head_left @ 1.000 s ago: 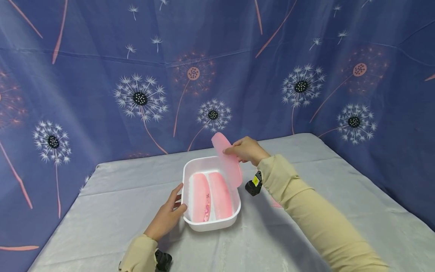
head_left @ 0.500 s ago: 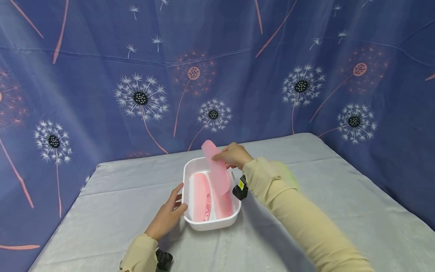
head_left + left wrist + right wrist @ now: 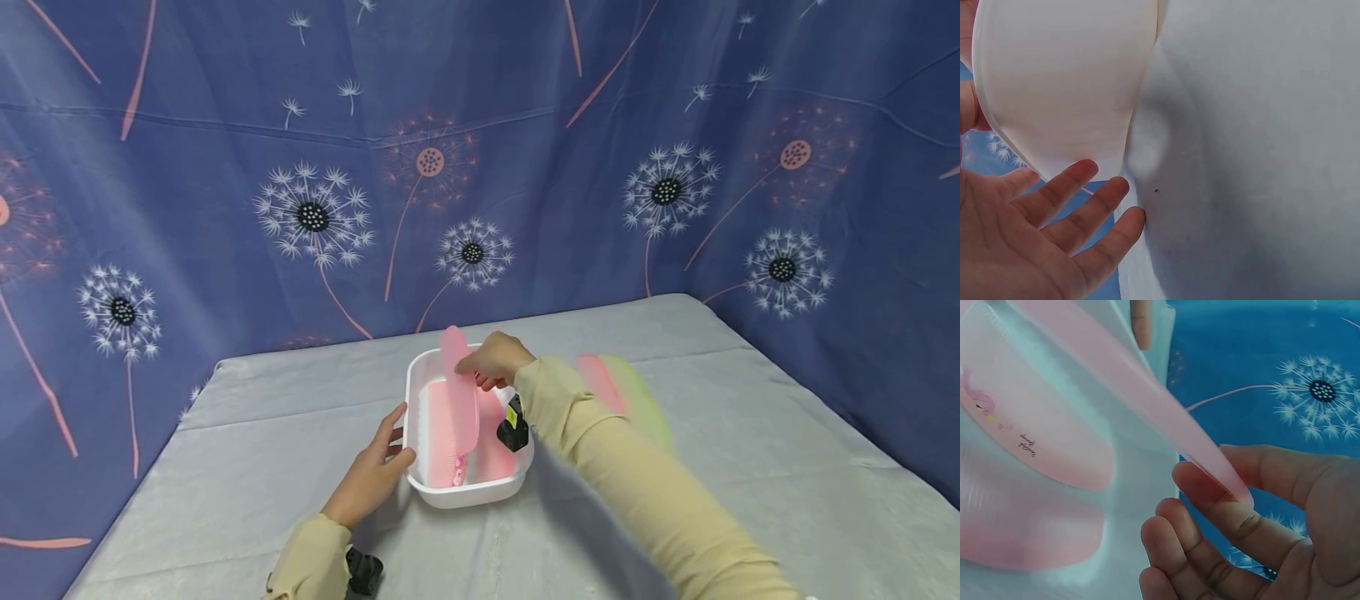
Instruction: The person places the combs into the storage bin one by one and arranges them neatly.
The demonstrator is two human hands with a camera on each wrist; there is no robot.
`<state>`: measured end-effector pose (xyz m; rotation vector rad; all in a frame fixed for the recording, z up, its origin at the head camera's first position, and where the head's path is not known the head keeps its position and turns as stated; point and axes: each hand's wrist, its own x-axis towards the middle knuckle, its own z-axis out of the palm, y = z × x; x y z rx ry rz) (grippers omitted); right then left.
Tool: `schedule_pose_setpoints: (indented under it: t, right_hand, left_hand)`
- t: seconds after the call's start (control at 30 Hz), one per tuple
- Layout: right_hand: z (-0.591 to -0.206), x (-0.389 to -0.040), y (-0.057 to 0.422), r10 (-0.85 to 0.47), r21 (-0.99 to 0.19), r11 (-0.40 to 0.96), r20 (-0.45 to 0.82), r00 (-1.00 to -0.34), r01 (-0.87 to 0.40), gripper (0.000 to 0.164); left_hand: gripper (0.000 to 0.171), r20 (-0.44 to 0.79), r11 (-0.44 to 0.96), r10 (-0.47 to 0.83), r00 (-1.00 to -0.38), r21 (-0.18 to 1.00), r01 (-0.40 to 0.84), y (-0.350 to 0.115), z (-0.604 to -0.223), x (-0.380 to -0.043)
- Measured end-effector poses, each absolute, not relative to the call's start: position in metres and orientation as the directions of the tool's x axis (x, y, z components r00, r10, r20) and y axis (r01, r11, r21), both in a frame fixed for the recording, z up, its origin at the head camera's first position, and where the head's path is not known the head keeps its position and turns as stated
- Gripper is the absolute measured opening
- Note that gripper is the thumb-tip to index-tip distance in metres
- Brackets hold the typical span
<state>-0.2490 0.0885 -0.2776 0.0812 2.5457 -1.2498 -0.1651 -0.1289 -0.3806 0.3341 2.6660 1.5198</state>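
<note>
My right hand (image 3: 495, 358) pinches a pink comb (image 3: 463, 408) by its upper end, between thumb and fingers. It holds the comb tilted above a white plastic box (image 3: 442, 498). Two more pink combs lie side by side in the box: a left comb (image 3: 437, 433), partly covered by the held one, and a right comb (image 3: 497, 458). In the right wrist view, one lying comb (image 3: 1035, 419) shows a flamingo print and fine teeth. My left hand (image 3: 371, 475) rests against the box's left side, its fingers (image 3: 1075, 228) extended along the outer wall.
Right of the box, partly behind the right sleeve, lie a pink piece (image 3: 600, 382) and a light green piece (image 3: 637, 396), comb-like in shape. A grey cloth (image 3: 285, 417) covers the table. Behind it hangs a blue dandelion-print curtain (image 3: 540, 167).
My right hand has moved left and slightly down with the pink comb, from the box's right side to over the left comb. The pink and green pieces came into view. My left hand stayed put.
</note>
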Motion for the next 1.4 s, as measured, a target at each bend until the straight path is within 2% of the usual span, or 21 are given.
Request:
schedule_pose_setpoints:
  t: [1.0, 1.27, 1.4]
  right_hand:
    - [-0.302, -0.249, 0.058, -0.176, -0.639, 0.755, -0.417, -0.892, 0.15, 0.023]
    - [-0.311, -0.253, 0.05, -0.155, -0.615, 0.776, -0.402, -0.902, 0.141, 0.021]
    - [-0.313, -0.256, 0.049, -0.138, -0.557, 0.823, -0.386, -0.912, 0.111, 0.023]
  left_hand:
    - [0.066, 0.073, 0.508, 0.212, -0.975, 0.844, 0.173, -0.129, -0.384, -0.166]
    - [0.067, 0.072, 0.502, 0.216, -0.974, 0.847, 0.174, -0.128, -0.383, -0.167]
    - [0.067, 0.075, 0.504, 0.213, -0.974, 0.846, 0.176, -0.129, -0.383, -0.167]
